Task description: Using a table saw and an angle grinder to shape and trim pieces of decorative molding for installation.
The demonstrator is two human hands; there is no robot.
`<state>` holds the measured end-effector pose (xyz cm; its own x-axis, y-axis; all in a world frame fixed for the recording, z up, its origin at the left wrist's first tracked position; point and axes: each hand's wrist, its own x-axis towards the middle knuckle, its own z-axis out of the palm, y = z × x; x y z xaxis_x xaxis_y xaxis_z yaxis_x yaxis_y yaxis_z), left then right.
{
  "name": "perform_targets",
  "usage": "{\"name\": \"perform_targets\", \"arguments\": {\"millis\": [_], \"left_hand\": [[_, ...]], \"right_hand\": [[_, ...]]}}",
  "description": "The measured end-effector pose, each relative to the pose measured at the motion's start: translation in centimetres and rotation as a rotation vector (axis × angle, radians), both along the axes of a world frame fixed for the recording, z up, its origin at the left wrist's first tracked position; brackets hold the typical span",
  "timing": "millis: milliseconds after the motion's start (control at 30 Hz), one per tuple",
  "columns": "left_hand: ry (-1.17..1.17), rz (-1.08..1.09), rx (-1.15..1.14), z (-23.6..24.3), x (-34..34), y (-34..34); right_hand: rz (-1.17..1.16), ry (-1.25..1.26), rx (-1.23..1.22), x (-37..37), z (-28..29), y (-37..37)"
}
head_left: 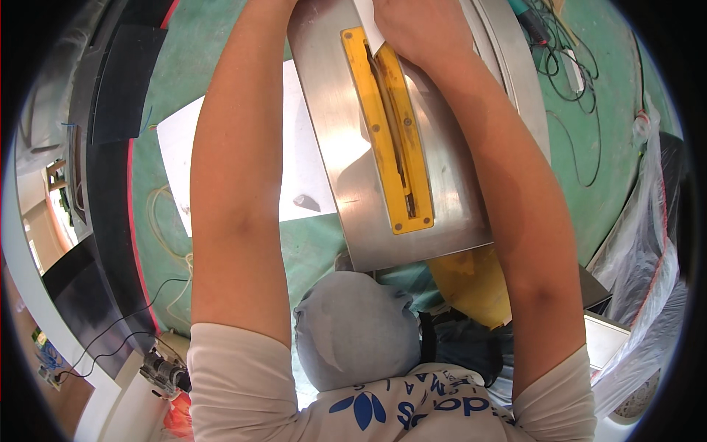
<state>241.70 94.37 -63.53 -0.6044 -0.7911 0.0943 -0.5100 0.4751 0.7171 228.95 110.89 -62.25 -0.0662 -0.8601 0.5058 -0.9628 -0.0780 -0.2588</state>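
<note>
Both my arms reach far forward over a bare metal machine table (456, 184) with a long yellow insert (414, 129) screwed into it. A dark, narrow slot runs down the insert's middle, its edges worn. At the upper edge of the view my right hand (423, 29) is bent over a white flat strip (367, 22), which it appears to grip at the side. The strip's lower corner lies over the far end of the insert. My right fingertips are partly hidden. The left arm leaves the picture beside the table's far left edge, so my left hand is out of sight.
A white sheet (177, 158) with a small grey scrap (305, 202) lies left of the table on green floor covering (589, 199). Cables and a white power strip (573, 71) are far right, near a teal tool (524, 15). Clear plastic film (641, 280) hangs at the right; a yellow bag (471, 283) sits below.
</note>
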Motion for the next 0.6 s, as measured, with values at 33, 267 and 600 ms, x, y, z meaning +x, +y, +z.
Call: {"name": "perform_targets", "arguments": {"millis": [33,267,600], "left_hand": [[0.010,0.003,-0.005,-0.07,0.07,0.01],[0.014,-0.026,-0.043,0.15,-0.02,0.13],[0.011,-0.008,-0.004,0.48,0.18,0.45]], "right_hand": [[0.010,-0.016,0.009,-0.03,0.08,-0.02],[0.040,0.050,0.051,-0.30,0.02,-0.22],[-0.014,-0.014,0.091,0.10,0.34,0.11]]}}
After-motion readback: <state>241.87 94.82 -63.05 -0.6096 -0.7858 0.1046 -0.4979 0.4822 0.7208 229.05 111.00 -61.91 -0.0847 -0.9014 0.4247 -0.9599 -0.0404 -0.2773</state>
